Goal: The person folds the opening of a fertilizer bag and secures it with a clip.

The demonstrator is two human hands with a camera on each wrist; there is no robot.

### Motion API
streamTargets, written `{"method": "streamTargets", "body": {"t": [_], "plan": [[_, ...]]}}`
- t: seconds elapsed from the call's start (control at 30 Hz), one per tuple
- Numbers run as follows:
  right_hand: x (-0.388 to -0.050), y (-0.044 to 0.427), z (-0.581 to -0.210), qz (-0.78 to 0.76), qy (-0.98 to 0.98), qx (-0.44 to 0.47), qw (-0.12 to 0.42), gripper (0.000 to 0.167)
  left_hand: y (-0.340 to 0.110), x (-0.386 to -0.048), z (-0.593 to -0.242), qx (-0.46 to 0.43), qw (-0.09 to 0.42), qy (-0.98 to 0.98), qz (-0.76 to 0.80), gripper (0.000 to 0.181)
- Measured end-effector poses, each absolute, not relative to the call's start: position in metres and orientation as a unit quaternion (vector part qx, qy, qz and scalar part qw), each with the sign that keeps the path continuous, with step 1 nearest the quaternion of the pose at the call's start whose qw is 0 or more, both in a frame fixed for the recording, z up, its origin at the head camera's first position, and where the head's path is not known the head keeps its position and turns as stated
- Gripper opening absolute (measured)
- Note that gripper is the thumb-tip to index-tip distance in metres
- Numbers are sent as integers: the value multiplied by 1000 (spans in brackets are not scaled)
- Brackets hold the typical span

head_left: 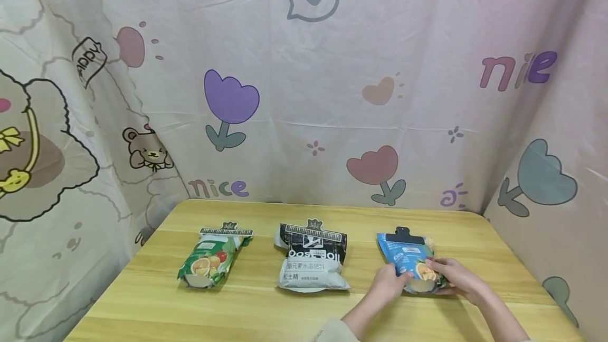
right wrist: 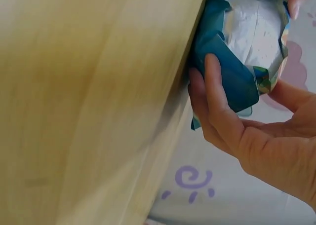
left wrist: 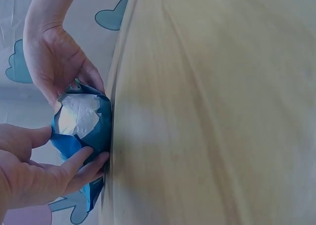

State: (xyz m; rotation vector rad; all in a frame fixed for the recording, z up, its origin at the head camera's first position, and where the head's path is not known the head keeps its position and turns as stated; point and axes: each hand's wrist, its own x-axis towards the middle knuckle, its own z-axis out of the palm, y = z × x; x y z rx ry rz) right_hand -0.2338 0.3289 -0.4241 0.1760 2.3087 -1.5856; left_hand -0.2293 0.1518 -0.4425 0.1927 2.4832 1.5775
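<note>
A blue bag (head_left: 409, 262) printed with orange fruit lies at the right of the table, with a black clip (head_left: 403, 235) across its far end. My left hand (head_left: 388, 282) grips its left side, thumb on top. On the opposite side my right hand (head_left: 455, 274) holds the bag between thumb and fingers. Both wrist views show the bag's pale, bulging near end; in the left wrist view, fingers of the left hand (left wrist: 44, 173) curl along its lower side. The fingers of the right hand (right wrist: 247, 131) press the blue wrapping in the right wrist view.
A black and white bag (head_left: 312, 268) with a piano-key clip (head_left: 313, 230) lies mid-table. Further left is a green bag (head_left: 209, 260) with a similar clip (head_left: 226, 231). A printed curtain (head_left: 304, 94) hangs behind and beside the wooden table (head_left: 252, 310).
</note>
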Motion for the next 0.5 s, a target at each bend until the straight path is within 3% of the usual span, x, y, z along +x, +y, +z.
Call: {"method": "streamTargets", "body": {"t": [0.5], "plan": [[-231,346,-425,-545,818,81,167,69,170,-225,-442,51,83,840,533,49]]}}
